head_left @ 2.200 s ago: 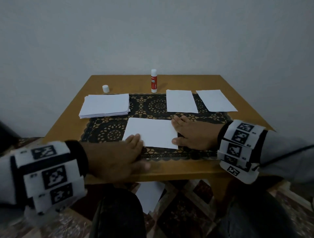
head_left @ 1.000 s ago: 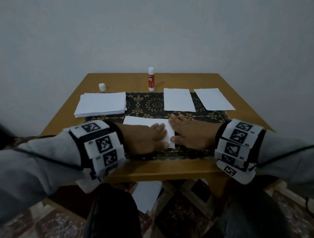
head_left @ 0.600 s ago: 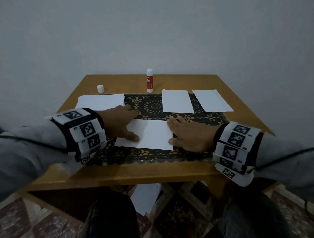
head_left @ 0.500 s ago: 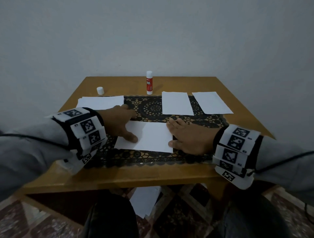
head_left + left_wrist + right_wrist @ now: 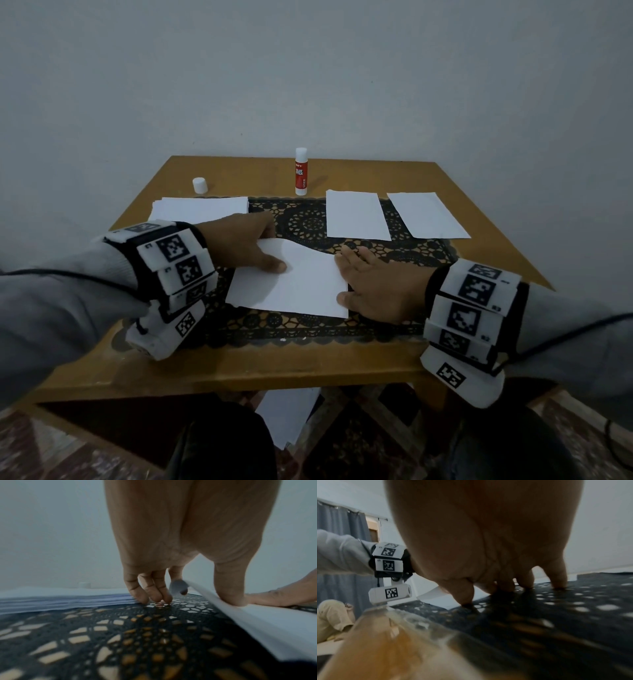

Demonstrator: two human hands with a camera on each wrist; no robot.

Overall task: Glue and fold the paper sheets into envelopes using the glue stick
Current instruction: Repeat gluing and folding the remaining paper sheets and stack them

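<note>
Starting at our left, the stack of blank sheets (image 5: 202, 209) lies at the mat's far-left corner with a small white cap (image 5: 199, 185) just behind it on the table (image 5: 239, 371). Our left hand (image 5: 241, 245) comes next: it pinches the far-left corner of the working sheet (image 5: 298, 284), thumb on top and a finger beneath, and the left wrist view shows that edge (image 5: 202, 592) raised off the black lace mat (image 5: 308, 219) while the other fingers (image 5: 150, 592) curl down to the mat. The sheet lies directly between our hands, its long axis running left to right across us, so the lifted short edge faces our right hand; we judge the coming fold has to carry that edge rightward over the sheet, and the left hand, already on it, is the one to do it. Behind the sheet, the glue stick (image 5: 301, 173) stands upright at the table's far edge, well apart from both hands, about midway between them. Our right hand (image 5: 380, 291) lies flat and spread, fingers straight, against the sheet's right edge, its tips touching the mat and paper in the right wrist view (image 5: 464, 595), serving as the anchor. Farther right, two folded pieces (image 5: 356, 216) (image 5: 426, 214) rest side by side on the mat. If the anchor slips, the fold will likely skew.
</note>
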